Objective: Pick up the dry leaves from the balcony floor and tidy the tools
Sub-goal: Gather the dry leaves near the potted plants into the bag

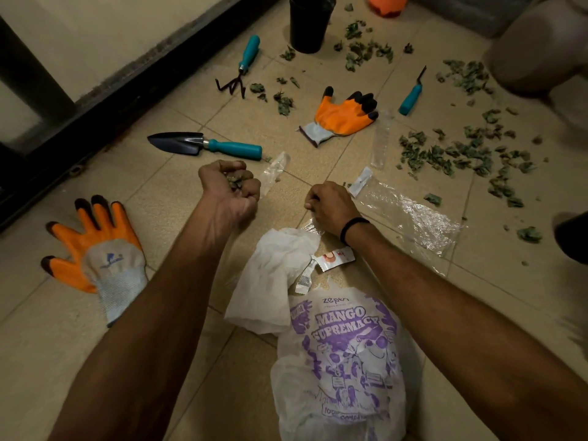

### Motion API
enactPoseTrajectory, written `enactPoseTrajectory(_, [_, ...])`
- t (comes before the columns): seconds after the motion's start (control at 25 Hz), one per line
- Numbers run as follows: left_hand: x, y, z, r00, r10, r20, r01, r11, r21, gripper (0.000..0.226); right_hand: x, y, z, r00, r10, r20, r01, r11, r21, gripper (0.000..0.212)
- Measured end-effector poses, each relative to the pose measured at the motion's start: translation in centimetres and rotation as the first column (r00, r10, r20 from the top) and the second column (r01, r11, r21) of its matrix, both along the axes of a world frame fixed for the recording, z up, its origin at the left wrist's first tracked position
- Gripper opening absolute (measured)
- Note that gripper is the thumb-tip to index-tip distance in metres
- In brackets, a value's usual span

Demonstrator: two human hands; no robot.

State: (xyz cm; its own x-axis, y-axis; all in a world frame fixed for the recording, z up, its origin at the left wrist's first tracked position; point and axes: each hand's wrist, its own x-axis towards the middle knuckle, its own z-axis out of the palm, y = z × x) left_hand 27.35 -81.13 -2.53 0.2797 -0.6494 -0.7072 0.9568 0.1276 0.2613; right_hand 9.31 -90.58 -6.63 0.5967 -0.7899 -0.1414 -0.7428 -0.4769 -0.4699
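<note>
My left hand point(230, 186) is clenched round a fistful of dry leaves, held above the tiled floor. My right hand point(331, 206) pinches the top edge of a white plastic bag point(343, 354) with purple print that lies in front of me. Dry green leaves point(451, 154) are scattered over the tiles at the right and far side. A trowel point(203, 144), a hand rake point(240, 66) and a small weeder point(412, 95), all with teal handles, lie on the floor beyond my hands.
One orange glove point(95, 249) lies at the left, another orange glove point(345, 116) past my hands. A black pot point(308, 23) and an orange pot point(386, 4) stand at the far side. Clear plastic wrappers point(413, 214) lie to the right. A dark rail point(95, 100) borders the left.
</note>
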Motion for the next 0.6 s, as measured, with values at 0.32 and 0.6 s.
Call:
enactPoseTrajectory(0.32, [0.9, 0.1, -0.3, 0.998, -0.057, 0.004, 0.057, 0.977, -0.207, 0.036, 4.8, -0.7, 0.8, 0.932, -0.264, 0.248, 0.223, 0.958, 0.180, 0.012])
enactPoseTrajectory(0.6, [2.0, 0.7, -1.5, 0.995, -0.092, 0.029, 0.095, 0.979, -0.180, 0.034, 7.6, 0.2, -0.6, 0.974, -0.163, 0.156, 0.160, 0.987, 0.031, 0.016])
